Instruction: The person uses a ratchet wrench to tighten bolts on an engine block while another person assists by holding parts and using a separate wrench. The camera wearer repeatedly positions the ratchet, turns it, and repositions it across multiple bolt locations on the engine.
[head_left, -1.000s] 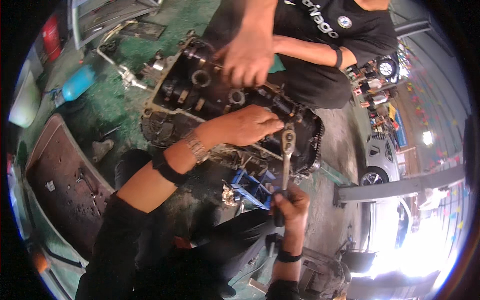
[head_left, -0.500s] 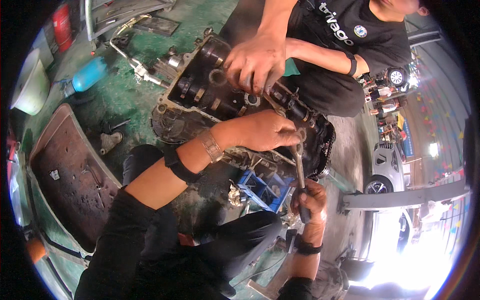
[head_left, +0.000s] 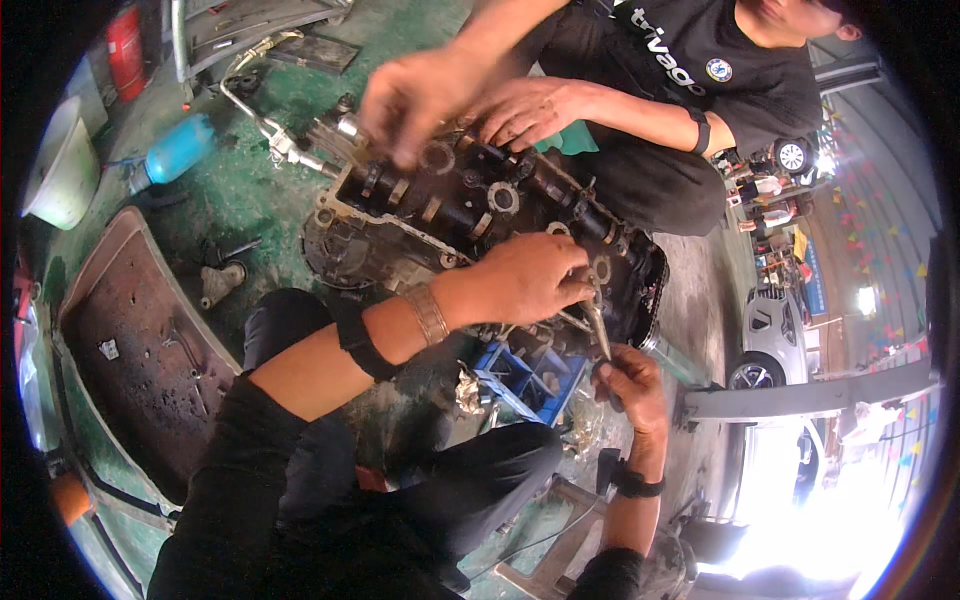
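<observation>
A greasy, partly opened engine (head_left: 440,215) lies before me, its dark inside and several ring-shaped metal faces showing. At its near right side, my right hand (head_left: 632,388) is wrapped round the handle of a metal ratchet wrench (head_left: 598,322). My left hand (head_left: 530,278) is closed at the wrench's far end, fingers pinched by its head; what the head sits on is hidden. Across the engine, a co-worker's one hand (head_left: 525,110) rests on the far edge. The co-worker's other hand (head_left: 415,100) is blurred above the engine's far left part.
A blue divided tray (head_left: 530,385) sits below my hands. To the left are a brown pan (head_left: 135,350) with small parts, a metal bracket (head_left: 222,283), a blue bottle (head_left: 180,150) and a pale bucket (head_left: 68,170). A grey metal beam (head_left: 800,400) runs along the right.
My right hand has moved slightly up and right with the wrench handle; my left hand stays by its head. One co-worker's hand has swung left, uncovering the middle of the engine.
</observation>
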